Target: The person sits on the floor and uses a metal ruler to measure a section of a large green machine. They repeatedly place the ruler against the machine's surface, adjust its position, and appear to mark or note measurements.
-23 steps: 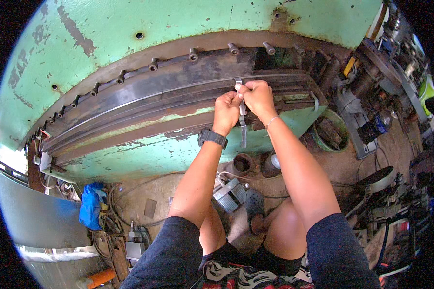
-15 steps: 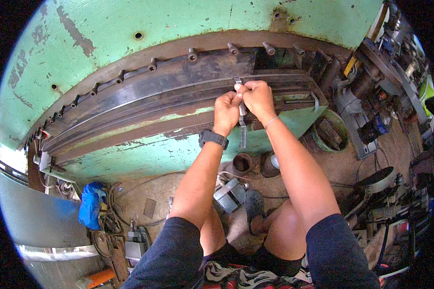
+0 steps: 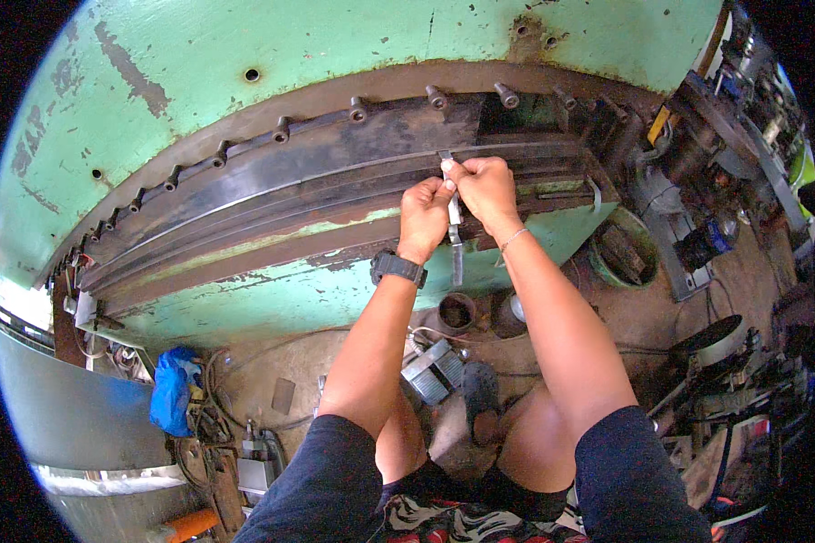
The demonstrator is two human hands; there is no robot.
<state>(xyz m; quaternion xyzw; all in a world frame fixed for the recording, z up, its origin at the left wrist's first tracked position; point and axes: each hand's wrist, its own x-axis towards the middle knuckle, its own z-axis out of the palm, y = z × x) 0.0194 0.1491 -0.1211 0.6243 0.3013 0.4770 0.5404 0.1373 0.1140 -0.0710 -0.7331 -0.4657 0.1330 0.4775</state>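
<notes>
Both my hands are closed on a narrow bent metal strip (image 3: pixel 457 262) at the front of a green press brake. My left hand (image 3: pixel 425 217), with a black watch on its wrist, pinches the strip from the left. My right hand (image 3: pixel 485 196) grips it from the right, higher up, its thumb beside the left thumb. The strip's far end lies close to the seam between the dark upper blade (image 3: pixel 335 149) and the lower die (image 3: pixel 317 211); fingers cover its middle. Its stepped near end sticks out toward me below the hands.
A grey foot pedal (image 3: pixel 433 371) sits on the floor beside my shoe (image 3: pixel 480 398). A rusty can (image 3: pixel 456 312) and a green bucket (image 3: pixel 623 249) stand near the machine. A blue bag (image 3: pixel 174 391) is at left, cables cross the floor, and machine parts crowd the right.
The strip's near end has come slightly nearer to me, with both hands still closed on it. The whole view has shifted a little.
</notes>
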